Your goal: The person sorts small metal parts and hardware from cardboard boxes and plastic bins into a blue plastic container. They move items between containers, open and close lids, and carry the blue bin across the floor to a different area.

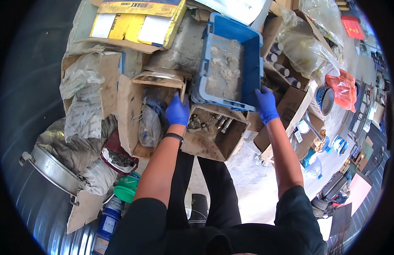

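Observation:
My left hand (177,109), in a blue glove, is closed on the cardboard edge between an open box (128,114) with a crumpled plastic bag (149,125) inside and a dirty open box (222,146) holding small metal cylinders (226,124). My right hand (266,104), also gloved, grips the right side of a blue plastic crate (256,59). The crate has a dusty bottom with pale clumps in it and sits above and behind the dirty box, near its back edge.
Yellow boxes (128,29) lie at the back; a bag-topped carton (109,85) stands left. A metal pot (54,172) and green bucket (126,190) are lower left. At right are a carton of cylindrical containers (280,68), a red bag (341,91) and scattered water jugs (314,168).

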`<control>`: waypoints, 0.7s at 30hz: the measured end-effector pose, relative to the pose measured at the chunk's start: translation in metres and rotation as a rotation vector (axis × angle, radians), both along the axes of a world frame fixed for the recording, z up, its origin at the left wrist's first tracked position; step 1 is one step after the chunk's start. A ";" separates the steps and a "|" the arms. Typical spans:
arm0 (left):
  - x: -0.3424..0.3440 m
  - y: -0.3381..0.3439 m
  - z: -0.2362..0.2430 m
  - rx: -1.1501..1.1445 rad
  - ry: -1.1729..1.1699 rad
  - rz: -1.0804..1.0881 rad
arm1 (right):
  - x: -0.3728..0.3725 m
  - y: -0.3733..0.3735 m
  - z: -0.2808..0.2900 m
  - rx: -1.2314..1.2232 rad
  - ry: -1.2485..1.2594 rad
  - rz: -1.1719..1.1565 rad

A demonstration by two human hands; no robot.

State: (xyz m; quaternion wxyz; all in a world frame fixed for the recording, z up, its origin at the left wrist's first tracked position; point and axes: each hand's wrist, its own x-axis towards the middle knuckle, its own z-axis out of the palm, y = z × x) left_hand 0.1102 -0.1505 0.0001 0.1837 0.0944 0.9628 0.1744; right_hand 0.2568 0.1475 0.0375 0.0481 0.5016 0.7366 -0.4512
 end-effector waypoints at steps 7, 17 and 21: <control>0.006 0.012 0.000 0.006 -0.065 0.003 | 0.076 0.019 0.089 0.041 0.027 -0.071; -0.017 -0.010 0.023 -0.074 -0.348 -0.106 | 0.138 0.002 0.241 0.079 0.109 -0.375; -0.010 -0.041 0.062 -0.037 -0.363 -0.271 | 0.170 -0.010 0.291 0.103 0.135 -0.479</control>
